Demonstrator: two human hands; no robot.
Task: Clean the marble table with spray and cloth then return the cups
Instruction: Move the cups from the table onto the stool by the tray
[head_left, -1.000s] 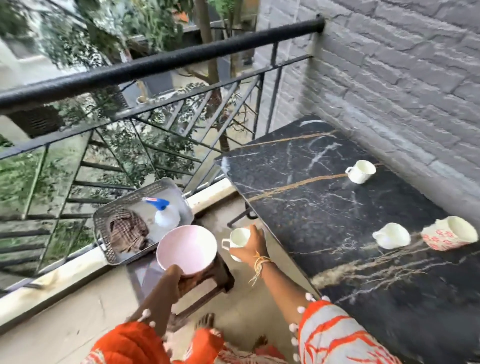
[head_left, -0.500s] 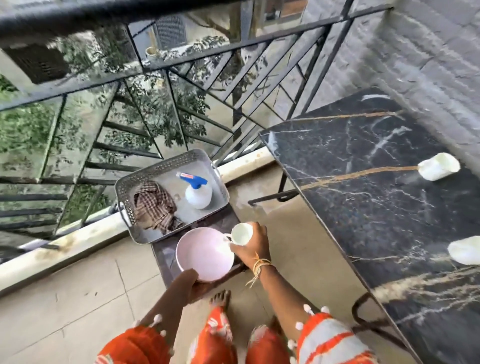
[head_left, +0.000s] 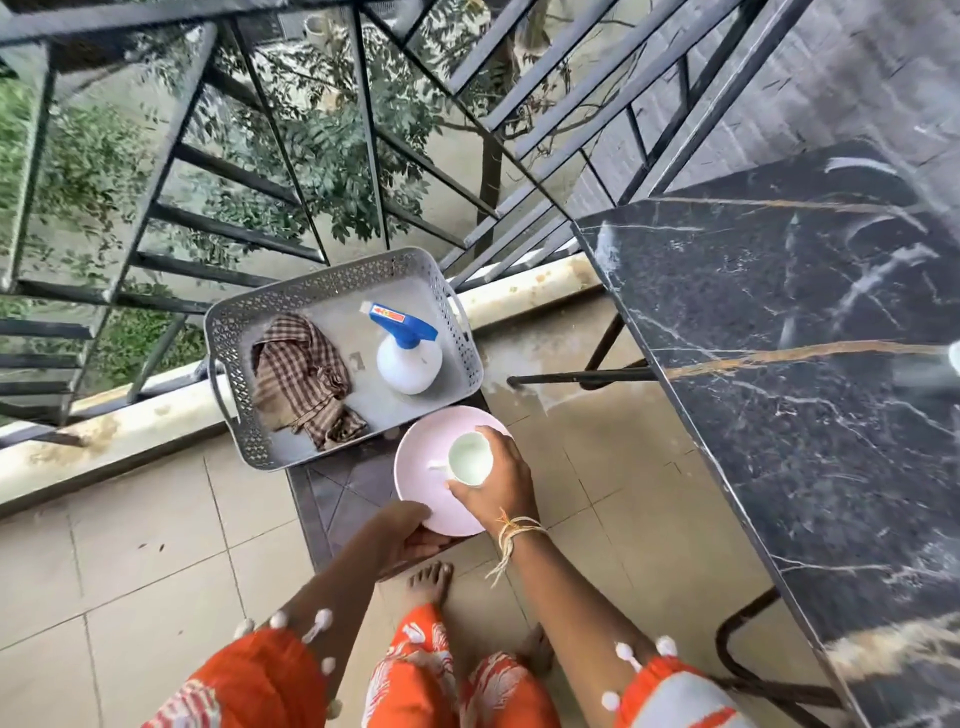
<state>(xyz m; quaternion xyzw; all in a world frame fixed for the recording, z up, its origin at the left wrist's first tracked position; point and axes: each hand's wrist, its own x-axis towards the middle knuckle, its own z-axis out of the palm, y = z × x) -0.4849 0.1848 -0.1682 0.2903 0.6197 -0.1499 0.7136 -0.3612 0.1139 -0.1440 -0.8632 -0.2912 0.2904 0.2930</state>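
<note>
My right hand (head_left: 498, 488) grips a small white cup (head_left: 469, 458) and holds it inside a pink bowl (head_left: 421, 467). My left hand (head_left: 410, 535) holds the bowl's near rim over a small dark stool (head_left: 337, 493). Behind the bowl a grey perforated tray (head_left: 332, 280) carries a checked brown cloth (head_left: 301, 379) and a white spray bottle (head_left: 408, 358) with a blue trigger head. The black marble table (head_left: 779, 364) fills the right side; another white cup (head_left: 955, 357) barely shows at the right frame edge.
A black metal balcony railing (head_left: 291, 156) runs behind the tray above a pale ledge (head_left: 130, 415). The floor is beige tile (head_left: 156, 545). The table's black metal legs (head_left: 582, 378) reach toward the stool. My bare feet (head_left: 428, 582) stand just below the bowl.
My right hand has carried the white cup from beside the bowl into it. My view has tilted down and left, so most of the table's cups have left the frame.
</note>
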